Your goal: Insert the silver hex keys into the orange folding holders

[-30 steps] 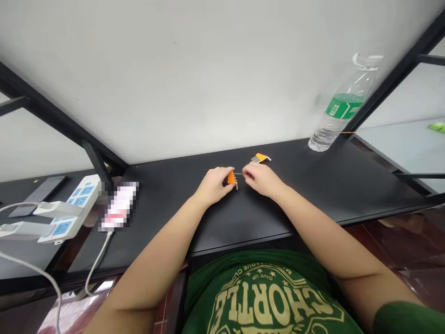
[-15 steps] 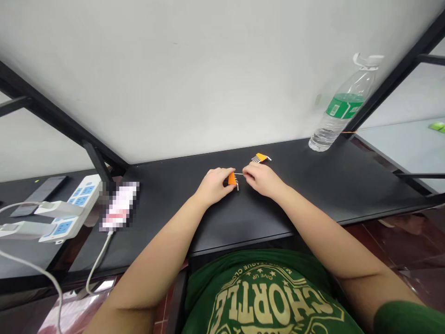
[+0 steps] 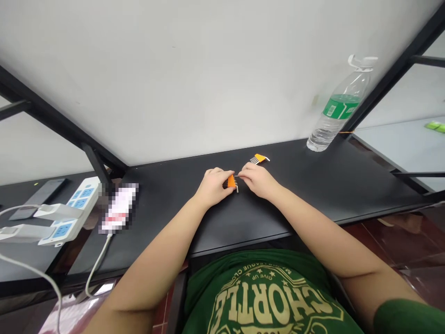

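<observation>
My left hand [image 3: 212,186] grips a small orange holder [image 3: 231,181] with several thin metal keys sticking out of it, low over the black table [image 3: 313,185]. My right hand [image 3: 256,180] pinches one thin metal key at the holder's right side, fingertips almost against the orange piece. A second orange holder with metal keys [image 3: 259,159] lies on the table just beyond my right hand, untouched.
A clear water bottle with a green label [image 3: 336,110] stands at the back right by a black frame post. At the left lie a phone on a white cable [image 3: 118,207], a white and blue power strip [image 3: 67,211] and a dark flat device [image 3: 34,196].
My right hand has moved left, closing the gap along the thin key toward the orange holder. The left hand has stayed where it was.
</observation>
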`<act>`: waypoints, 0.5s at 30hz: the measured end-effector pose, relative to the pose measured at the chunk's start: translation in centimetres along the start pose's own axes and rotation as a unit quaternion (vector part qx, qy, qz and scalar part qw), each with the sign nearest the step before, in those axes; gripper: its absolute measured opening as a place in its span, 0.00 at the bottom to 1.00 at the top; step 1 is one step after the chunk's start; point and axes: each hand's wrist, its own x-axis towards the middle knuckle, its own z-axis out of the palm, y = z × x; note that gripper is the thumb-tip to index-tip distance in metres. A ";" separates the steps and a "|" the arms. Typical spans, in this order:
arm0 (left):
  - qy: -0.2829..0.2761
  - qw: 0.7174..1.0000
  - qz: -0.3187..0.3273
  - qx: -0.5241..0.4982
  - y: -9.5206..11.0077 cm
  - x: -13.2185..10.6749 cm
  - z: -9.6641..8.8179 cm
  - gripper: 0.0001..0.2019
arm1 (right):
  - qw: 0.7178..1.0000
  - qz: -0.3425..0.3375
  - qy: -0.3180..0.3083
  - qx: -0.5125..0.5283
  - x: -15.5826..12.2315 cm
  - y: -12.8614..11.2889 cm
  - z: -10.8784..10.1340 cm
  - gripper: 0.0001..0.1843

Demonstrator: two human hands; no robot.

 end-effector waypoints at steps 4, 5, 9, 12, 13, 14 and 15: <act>0.017 1.000 -0.007 -0.017 -0.2 0.0 -0.2 0.25 | 0.998 0.001 0.026 0.059 0.1 0.3 0.0 0.16; 0.010 1.000 -0.006 -0.020 0.0 0.0 -0.2 0.24 | 0.998 0.000 0.023 0.066 0.1 0.2 -0.1 0.16; -0.021 0.999 0.018 -0.019 0.8 0.0 -0.1 0.17 | 0.996 -0.014 -0.013 0.086 0.0 -0.6 0.2 0.12; -0.017 0.999 0.025 -0.021 1.0 0.0 0.0 0.17 | 0.993 0.023 -0.023 0.115 0.1 -0.8 0.5 0.10; -0.015 0.999 0.024 -0.027 0.9 0.0 0.0 0.19 | 0.992 0.040 -0.022 0.120 0.2 -0.7 0.5 0.11; -0.012 0.999 0.022 -0.033 0.7 0.0 0.0 0.20 | 0.992 0.053 -0.022 0.114 0.2 -0.5 0.4 0.11; -0.010 0.999 0.019 -0.039 0.6 0.1 0.0 0.22 | 0.993 0.065 -0.020 0.095 0.3 -0.2 0.2 0.11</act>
